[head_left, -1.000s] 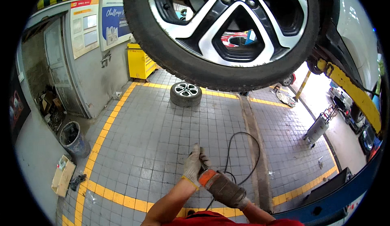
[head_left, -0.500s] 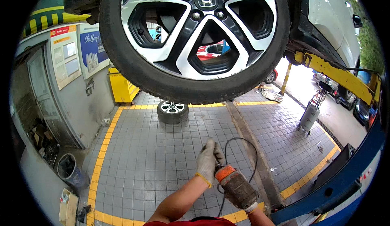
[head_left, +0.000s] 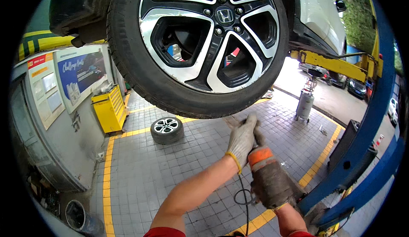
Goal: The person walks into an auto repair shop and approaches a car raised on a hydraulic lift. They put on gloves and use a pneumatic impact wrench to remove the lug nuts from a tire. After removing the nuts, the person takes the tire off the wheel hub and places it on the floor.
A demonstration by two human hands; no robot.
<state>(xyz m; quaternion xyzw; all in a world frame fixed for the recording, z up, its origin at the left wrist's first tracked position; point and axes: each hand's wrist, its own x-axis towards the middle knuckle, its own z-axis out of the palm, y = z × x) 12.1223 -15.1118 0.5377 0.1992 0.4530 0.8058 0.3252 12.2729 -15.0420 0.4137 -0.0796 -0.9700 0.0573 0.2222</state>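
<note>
Where we have the power tool (head_left: pixel 262 158): below the raised wheel (head_left: pixel 213 43), apart from it.
Right hand (head_left: pixel 277 201): holding it at the rear; fingers hidden.
Left hand (head_left: pixel 243 141): by the orange nose, fingers partly curled; we can't tell what they grip.
Black line (head_left: pixel 247 207): hangs loosely looped.
Handling: probably heavy, rigid, slick if oily; we'd hold the rear, support the body.

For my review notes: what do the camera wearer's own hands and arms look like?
The left hand wears an off-white, soiled fabric glove with a yellow edge at the wrist. The right hand shows a yellow-trimmed glove edge at the wrist; the rest is hard to make out. Both forearms are bare, with red sleeves at the picture's bottom.
</note>
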